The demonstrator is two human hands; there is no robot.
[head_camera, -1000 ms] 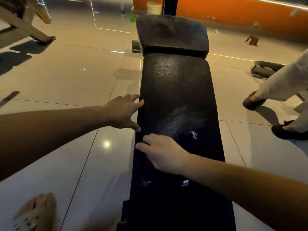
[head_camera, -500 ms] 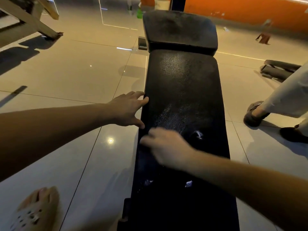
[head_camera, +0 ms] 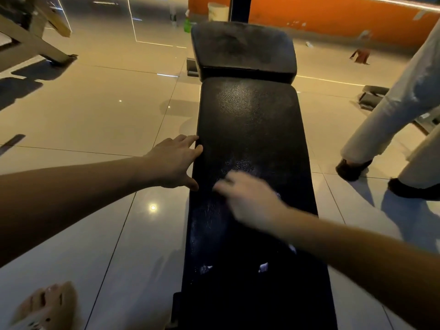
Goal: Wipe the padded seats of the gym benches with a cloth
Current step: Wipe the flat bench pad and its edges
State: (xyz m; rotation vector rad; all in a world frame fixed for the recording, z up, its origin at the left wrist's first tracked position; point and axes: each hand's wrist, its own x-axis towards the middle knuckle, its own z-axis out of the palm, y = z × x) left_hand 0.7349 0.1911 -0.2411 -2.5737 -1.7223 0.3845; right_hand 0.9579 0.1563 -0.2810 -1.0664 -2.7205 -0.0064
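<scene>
Black padded seat (head_camera: 252,129), frame centre, both hands on it.
Left hand (head_camera: 173,160): fingers spread, resting on seat's left edge. Right hand (head_camera: 250,198): blurred at mid-seat, grip and contents unreadable. Seat's near end cut off at bottom.

The right hand (head_camera: 250,201) is now a little further up the padded seat (head_camera: 250,120), away from the person. It looks blurred, while a second ago it lay sharp and flat. It now hides most of the small white mark (head_camera: 279,194) that was free beside its knuckles before. At the right edge, the other person's legs (head_camera: 392,120) fill more of the view, and the front shoe (head_camera: 352,169) is nearer to the seat.
</scene>
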